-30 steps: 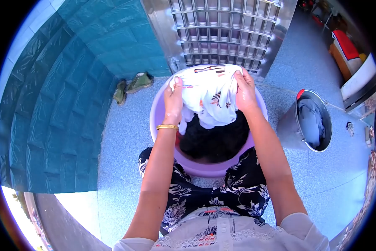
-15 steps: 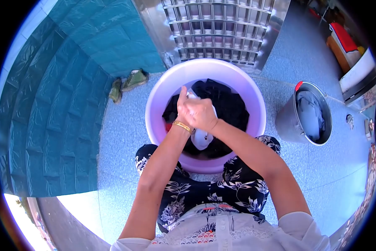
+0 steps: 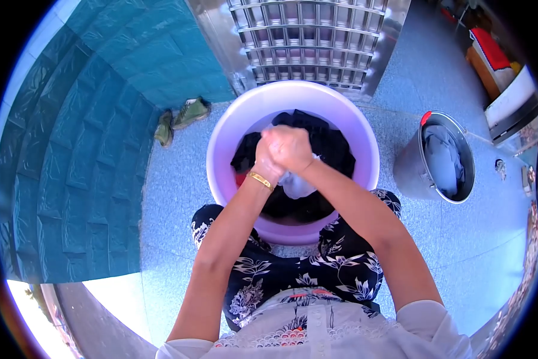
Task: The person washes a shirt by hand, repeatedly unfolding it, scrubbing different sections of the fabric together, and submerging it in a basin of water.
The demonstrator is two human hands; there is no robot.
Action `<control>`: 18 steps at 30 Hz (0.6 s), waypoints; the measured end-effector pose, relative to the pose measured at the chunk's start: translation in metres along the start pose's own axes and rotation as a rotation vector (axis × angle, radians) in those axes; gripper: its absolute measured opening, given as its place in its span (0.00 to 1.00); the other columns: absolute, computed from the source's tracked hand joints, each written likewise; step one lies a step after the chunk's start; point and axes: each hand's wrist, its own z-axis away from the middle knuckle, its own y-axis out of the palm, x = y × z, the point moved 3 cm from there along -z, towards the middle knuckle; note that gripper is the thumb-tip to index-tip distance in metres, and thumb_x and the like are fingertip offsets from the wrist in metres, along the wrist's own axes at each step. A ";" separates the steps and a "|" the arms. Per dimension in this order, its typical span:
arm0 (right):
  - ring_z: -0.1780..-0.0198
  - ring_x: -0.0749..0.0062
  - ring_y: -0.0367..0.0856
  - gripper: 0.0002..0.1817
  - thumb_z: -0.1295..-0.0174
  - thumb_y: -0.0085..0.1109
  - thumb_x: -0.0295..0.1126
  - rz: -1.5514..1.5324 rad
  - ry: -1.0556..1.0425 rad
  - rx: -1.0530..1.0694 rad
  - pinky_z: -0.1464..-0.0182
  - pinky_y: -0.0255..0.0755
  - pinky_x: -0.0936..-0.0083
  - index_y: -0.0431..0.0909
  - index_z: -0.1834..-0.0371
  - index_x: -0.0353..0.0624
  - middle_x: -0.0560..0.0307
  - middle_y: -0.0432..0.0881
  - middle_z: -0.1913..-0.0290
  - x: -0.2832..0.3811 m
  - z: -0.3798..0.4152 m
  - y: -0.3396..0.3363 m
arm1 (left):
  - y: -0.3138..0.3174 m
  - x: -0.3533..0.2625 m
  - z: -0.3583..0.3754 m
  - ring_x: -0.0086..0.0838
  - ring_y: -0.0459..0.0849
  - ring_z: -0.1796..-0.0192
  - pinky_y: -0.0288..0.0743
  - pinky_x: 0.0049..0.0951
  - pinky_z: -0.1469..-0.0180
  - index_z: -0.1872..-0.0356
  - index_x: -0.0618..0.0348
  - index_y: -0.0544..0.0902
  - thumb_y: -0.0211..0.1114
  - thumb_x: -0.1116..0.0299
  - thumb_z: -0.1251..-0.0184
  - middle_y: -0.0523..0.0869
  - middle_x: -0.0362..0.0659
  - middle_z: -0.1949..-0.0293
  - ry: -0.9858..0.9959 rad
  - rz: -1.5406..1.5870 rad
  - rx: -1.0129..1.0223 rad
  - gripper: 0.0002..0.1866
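Pressed together above a large pale purple tub, my two hands grip a white wet cloth. My left hand, with a gold bracelet at its wrist, is partly covered by my right. The right hand is closed over the left, its knuckles up. Part of the cloth hangs out below my palms, and the bunched portion between them is hidden. Dark clothes soak in the tub under my hands, with a bit of red cloth at its left side.
A metal bucket holding grey-blue cloth stands to the right. Green shoes sit by the teal wall. A metal grille door rises behind the tub. My knees flank the tub's near side.
My fingers have closed more tightly together, and the left fingers that pointed up are now folded in. The hanging cloth has shifted slightly up and to the right.
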 end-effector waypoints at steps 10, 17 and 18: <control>0.80 0.55 0.73 0.13 0.51 0.54 0.38 -0.150 0.008 0.176 0.59 0.67 0.60 0.71 0.88 0.46 0.54 0.74 0.82 0.058 0.014 -0.008 | -0.006 -0.030 -0.018 0.27 0.75 0.73 0.69 0.27 0.71 0.76 0.52 0.72 0.50 0.60 0.38 0.77 0.39 0.75 -0.382 -0.082 0.650 0.11; 0.80 0.57 0.74 0.19 0.48 0.51 0.47 0.013 0.280 -0.063 0.76 0.66 0.64 0.72 0.84 0.42 0.53 0.75 0.83 -0.035 -0.014 -0.015 | 0.034 -0.001 0.011 0.30 0.79 0.68 0.73 0.29 0.65 0.70 0.58 0.74 0.50 0.60 0.39 0.78 0.41 0.71 -0.168 -0.200 -0.038 0.12; 0.80 0.57 0.74 0.19 0.48 0.51 0.47 0.015 0.276 -0.065 0.76 0.66 0.64 0.72 0.84 0.42 0.53 0.75 0.83 -0.035 -0.019 -0.020 | 0.044 -0.004 0.012 0.30 0.79 0.68 0.73 0.29 0.65 0.70 0.58 0.74 0.50 0.60 0.39 0.78 0.41 0.71 -0.167 -0.200 -0.034 0.12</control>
